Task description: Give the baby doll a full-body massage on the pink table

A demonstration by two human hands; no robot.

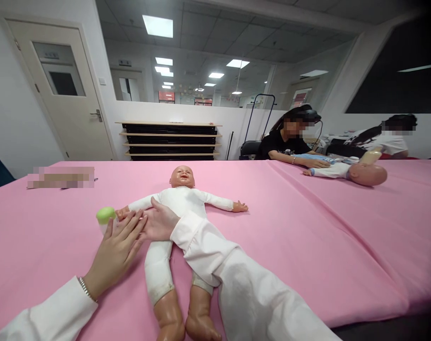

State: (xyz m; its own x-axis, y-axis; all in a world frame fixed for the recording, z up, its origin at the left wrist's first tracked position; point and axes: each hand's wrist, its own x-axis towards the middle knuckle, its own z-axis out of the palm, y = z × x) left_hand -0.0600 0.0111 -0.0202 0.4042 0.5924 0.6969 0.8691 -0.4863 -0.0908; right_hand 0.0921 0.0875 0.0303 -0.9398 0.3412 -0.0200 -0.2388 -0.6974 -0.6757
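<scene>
A baby doll (181, 201) in a white cloth body lies on its back on the pink-covered table, head away from me and arms spread. My left hand (116, 248), with a silver bracelet at the wrist, is open, palm down. Its straight fingertips rest on the fingers of my right hand (161, 221). That hand reaches across the doll's middle with its palm partly turned up and its thumb stretched out; my left hand covers part of its fingers. Just beyond my left hand stands a container with a green lid (106, 215), its lower part half hidden.
The pink cloth (289, 255) covers the table. At the far right, a person in black (281, 144) handles a second doll (367, 174), with a bottle (371, 155) near its head. Another person leans over behind. A blurred-out item (61, 177) lies at the far left.
</scene>
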